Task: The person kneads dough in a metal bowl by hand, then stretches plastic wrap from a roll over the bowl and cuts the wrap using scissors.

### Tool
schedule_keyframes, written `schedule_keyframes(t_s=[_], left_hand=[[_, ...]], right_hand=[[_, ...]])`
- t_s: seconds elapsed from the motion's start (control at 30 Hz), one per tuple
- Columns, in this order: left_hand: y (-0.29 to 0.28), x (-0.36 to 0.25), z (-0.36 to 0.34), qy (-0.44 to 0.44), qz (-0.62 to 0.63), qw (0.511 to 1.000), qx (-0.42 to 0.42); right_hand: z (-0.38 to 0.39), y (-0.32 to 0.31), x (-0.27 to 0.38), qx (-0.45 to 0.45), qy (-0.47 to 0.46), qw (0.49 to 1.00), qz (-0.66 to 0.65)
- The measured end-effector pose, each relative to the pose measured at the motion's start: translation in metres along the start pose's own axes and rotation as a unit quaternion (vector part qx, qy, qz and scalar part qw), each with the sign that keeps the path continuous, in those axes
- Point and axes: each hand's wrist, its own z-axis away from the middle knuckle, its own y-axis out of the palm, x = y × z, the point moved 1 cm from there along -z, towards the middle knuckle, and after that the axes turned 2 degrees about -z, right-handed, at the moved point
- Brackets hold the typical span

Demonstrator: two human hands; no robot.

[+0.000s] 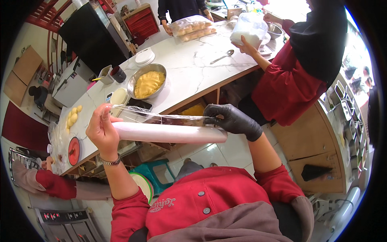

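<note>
A roll of cling film (173, 132) is held level in front of my red shirt. My bare left hand (101, 131) is closed around its left end, the thumb raised against the film's edge. From the roll, a loose clear sheet of cling film (151, 115) stretches across to the right. My right hand (236, 121), in a black glove, pinches that sheet near the roll's right end, fingers bent. Beyond the roll, a steel bowl (164, 89) containing a yellow mass (150, 84) stands on the white marbled table (187, 80).
Pale dough balls (72, 117) and a red dish (74, 151) are at the table's left. A spoon (222, 57) and bagged bread (192, 28) lie farther back. A co-worker at right holds a clear tub (250, 30). Below stands a green stool (155, 175).
</note>
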Motion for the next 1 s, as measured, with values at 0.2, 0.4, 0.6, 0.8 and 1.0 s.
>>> schedule_keyframes(t_s=[0.2, 0.4, 0.6, 0.8, 1.0], left_hand=[[-0.016, 0.007, 0.007, -0.085, -0.051, 0.995, -0.023], [-0.036, 0.014, 0.025, -0.029, -0.035, 0.996, -0.073], [-0.057, 0.029, 0.033, 0.030, 0.055, 0.993, -0.101], [-0.053, 0.031, 0.029, -0.014, -0.034, 0.996, -0.078], [-0.029, 0.018, 0.015, -0.286, -0.071, 0.956, -0.007]], right_hand=[[-0.015, 0.027, 0.000, -0.188, -0.165, 0.933, 0.257], [-0.022, 0.027, 0.014, -0.088, -0.150, 0.977, 0.124], [-0.035, 0.010, 0.034, 0.184, 0.072, 0.974, -0.111], [-0.048, -0.003, 0.060, 0.198, 0.080, 0.972, 0.102], [-0.054, 0.007, 0.069, -0.152, -0.288, 0.900, 0.290]])
